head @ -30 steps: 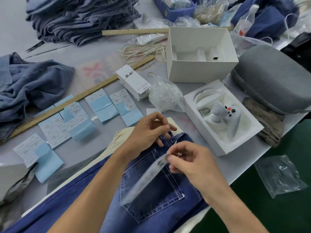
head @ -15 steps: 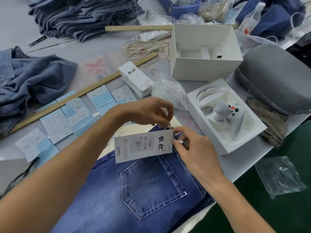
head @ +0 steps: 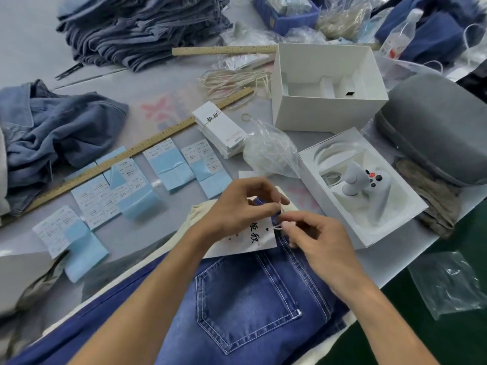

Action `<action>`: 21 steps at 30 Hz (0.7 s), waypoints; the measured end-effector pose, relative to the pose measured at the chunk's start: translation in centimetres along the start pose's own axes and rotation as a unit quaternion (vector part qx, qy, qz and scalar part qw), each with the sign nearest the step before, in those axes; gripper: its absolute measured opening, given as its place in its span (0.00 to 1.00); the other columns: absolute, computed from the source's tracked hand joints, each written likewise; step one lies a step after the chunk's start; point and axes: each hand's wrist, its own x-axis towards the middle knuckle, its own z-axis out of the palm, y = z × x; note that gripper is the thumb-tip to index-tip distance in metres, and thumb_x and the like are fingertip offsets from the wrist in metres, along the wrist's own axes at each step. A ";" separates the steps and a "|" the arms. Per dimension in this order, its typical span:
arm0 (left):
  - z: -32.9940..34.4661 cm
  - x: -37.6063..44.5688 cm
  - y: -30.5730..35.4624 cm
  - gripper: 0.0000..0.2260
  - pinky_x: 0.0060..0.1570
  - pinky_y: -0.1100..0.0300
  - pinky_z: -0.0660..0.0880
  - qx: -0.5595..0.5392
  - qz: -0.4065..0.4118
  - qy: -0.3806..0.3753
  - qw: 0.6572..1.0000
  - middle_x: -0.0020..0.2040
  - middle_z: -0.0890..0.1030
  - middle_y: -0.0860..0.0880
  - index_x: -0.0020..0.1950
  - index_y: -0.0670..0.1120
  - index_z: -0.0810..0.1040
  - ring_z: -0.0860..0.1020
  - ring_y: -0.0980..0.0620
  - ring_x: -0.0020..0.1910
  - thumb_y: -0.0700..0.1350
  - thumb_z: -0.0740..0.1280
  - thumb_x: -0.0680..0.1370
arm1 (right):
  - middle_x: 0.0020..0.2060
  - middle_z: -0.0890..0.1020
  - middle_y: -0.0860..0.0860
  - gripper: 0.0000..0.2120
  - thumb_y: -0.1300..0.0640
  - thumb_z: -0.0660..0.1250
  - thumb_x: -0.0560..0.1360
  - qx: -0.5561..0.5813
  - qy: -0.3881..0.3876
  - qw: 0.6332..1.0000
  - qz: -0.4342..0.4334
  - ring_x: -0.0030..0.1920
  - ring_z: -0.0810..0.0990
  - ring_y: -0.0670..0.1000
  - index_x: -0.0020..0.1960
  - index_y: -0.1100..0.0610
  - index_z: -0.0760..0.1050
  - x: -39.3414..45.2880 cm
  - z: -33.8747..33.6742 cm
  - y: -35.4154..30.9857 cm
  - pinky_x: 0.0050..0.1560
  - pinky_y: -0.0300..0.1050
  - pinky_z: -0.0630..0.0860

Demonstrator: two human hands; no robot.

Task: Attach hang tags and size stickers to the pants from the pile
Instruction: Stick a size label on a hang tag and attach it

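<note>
Left hand (head: 237, 204) and right hand (head: 316, 241) each pinching a pale string (head: 278, 227), white hang tag (head: 253, 238) with black brush-script characters on blue jeans (head: 247, 306), sticker sheets (head: 168, 164) at ten o'clock, print unreadable

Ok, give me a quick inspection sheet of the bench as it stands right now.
Surface: pale grey table.
Job's things: blue jeans under a hang tag; tag stack; sticker sheets; folded pants pile.
Clutter: open white box, controller in its tray, grey case, two rulers.
Hands: left hand and right hand pinch the tag string.
Cables: nothing seen; loose cream strings.
Surroundings: green floor.
</note>
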 end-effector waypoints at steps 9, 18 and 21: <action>0.9 -0.6 -0.6 0.05 0.43 0.61 0.78 -0.091 -0.008 0.014 0.996 0.44 0.86 0.39 0.46 0.37 0.79 0.85 0.49 0.44 0.33 0.74 0.76 | 0.36 0.85 0.51 0.10 0.62 0.74 0.76 0.045 0.021 0.998 -0.032 0.33 0.81 0.48 0.46 0.46 0.84 -0.5 -0.6 1.0 0.36 0.38 0.79; 0.7 -1.1 -0.8 0.05 0.52 0.53 0.81 -0.079 -0.022 0.041 0.996 0.45 0.87 0.40 0.50 0.37 0.85 0.85 0.48 0.45 0.31 0.73 0.76 | 0.45 0.84 0.42 0.12 0.61 0.72 0.77 -0.009 0.032 0.997 -0.066 0.40 0.81 0.46 0.50 0.43 0.86 -0.3 -0.5 0.7 0.35 0.37 0.78; 0.7 -1.3 -0.8 0.05 0.51 0.58 0.80 -0.076 -0.019 0.041 0.996 0.45 0.86 0.38 0.51 0.35 0.84 0.85 0.49 0.44 0.31 0.72 0.76 | 0.48 0.81 0.43 0.12 0.62 0.72 0.77 -0.016 0.018 0.997 -0.073 0.45 0.81 0.48 0.48 0.45 0.85 -0.1 -0.4 0.9 0.39 0.38 0.78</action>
